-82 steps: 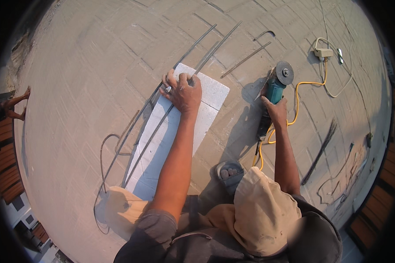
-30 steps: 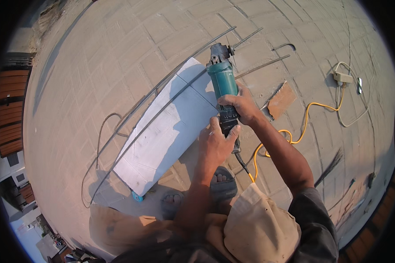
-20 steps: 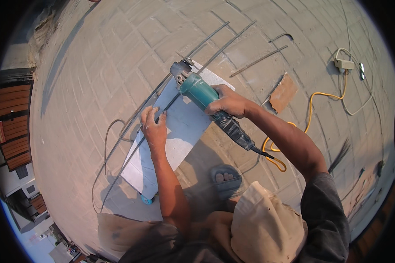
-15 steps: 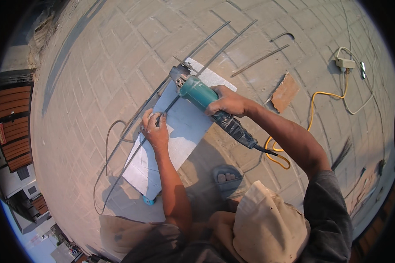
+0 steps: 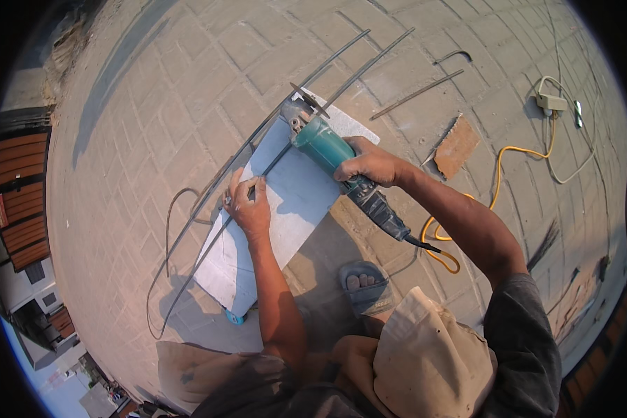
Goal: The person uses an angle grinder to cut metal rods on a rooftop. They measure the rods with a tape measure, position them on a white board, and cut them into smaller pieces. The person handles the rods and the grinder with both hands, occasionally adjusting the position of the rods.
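My right hand (image 5: 370, 164) grips the body of a green and black angle grinder (image 5: 326, 145). Its thin cutting disc (image 5: 309, 99) stands on edge over the far end of a white board (image 5: 289, 216), across the metal rods. Whether the disc touches a rod I cannot tell. Lower on the board, my left hand (image 5: 249, 205) is closed on a long, thin metal rod (image 5: 277, 160), thumb and fingers pinching it. Another long rod (image 5: 216, 182) runs along the board's left edge and bends round near me.
A short rod (image 5: 418, 93), a hooked rod piece (image 5: 455, 55) and a torn brown scrap (image 5: 456, 146) lie on the paving at right. The grinder's yellow cord (image 5: 499, 167) leads to a socket box (image 5: 552, 103). My sandalled foot (image 5: 361, 281) is beside the board.
The grinder has shifted slightly right, and its disc has turned, showing more of its face. My left fingers have drawn together a little on the rod.
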`<state>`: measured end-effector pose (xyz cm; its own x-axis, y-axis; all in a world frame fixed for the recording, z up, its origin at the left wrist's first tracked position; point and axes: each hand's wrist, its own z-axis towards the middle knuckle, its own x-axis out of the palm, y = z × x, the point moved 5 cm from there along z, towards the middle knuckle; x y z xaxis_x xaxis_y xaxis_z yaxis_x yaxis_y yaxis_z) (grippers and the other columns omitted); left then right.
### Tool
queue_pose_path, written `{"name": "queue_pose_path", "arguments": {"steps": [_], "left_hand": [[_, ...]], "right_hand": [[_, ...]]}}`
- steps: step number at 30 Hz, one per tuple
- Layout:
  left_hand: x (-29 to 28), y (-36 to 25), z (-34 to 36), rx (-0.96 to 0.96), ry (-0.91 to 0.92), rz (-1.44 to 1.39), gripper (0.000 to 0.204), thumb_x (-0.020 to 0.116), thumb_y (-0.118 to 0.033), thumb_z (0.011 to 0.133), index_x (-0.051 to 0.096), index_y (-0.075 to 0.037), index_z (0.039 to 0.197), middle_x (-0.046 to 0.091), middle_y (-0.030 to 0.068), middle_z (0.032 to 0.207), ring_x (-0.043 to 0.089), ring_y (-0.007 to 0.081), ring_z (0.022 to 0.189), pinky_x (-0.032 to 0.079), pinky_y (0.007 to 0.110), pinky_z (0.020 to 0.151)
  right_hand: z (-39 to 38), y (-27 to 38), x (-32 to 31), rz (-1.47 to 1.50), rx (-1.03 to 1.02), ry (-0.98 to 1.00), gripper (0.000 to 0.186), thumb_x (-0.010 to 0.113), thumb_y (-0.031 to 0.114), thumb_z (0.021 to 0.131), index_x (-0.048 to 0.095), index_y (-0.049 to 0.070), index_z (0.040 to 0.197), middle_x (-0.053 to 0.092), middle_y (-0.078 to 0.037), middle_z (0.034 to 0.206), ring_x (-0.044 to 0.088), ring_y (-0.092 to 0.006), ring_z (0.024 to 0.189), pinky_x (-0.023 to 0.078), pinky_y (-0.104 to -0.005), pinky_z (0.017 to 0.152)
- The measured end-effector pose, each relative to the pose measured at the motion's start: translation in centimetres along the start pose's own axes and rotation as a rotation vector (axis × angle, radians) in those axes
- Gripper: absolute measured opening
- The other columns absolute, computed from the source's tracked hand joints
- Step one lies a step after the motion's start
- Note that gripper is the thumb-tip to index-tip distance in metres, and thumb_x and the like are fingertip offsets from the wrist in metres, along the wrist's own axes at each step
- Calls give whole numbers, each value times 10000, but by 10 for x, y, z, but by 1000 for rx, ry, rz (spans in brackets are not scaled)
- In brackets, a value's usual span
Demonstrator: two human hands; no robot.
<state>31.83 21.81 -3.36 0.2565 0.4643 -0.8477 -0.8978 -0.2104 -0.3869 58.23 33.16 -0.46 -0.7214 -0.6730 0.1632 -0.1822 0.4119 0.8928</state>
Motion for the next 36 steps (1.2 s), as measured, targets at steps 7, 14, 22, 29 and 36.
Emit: {"name": "queue_pose_path", "arguments": {"steps": [7,14,22,29,36], "left_hand": [[0,2,1,-13,-4,-49,156,775,-243,833,720,-100,861,657,36,1271,599,260,1141,326,495,1081],[1,0,0,-23,-10,-40,154,791,-226,818,711,-95,834,657,39,1268,596,264,1134,320,502,1084],[1,1,0,-43,6,-39,158,782,-245,831,716,-102,843,650,33,1277,576,249,1175,303,516,1100],[1,3,-1,-48,7,-43,143,785,-243,831,717,-118,844,646,27,1280,577,245,1167,300,516,1093],[2,5,-1,-72,22,-44,170,787,-261,833,686,-125,819,627,11,1304,577,232,1163,286,513,1096]], "right_hand": [[2,-5,1,-61,-13,16,644,751,280,658,597,-142,1119,650,-160,961,632,-217,876,512,-306,777],[6,-11,3,-72,-43,9,661,753,284,651,592,-146,1126,645,-169,975,629,-227,883,507,-311,772],[10,-13,4,-46,-25,15,611,757,280,652,612,-128,1083,643,-146,935,624,-211,848,505,-311,747],[9,-17,3,-54,15,6,576,766,284,656,619,-102,1057,644,-127,921,622,-196,825,500,-306,732],[13,-18,3,-18,43,28,558,751,203,670,588,-110,1102,619,-74,867,602,-127,709,501,-256,619]]}}
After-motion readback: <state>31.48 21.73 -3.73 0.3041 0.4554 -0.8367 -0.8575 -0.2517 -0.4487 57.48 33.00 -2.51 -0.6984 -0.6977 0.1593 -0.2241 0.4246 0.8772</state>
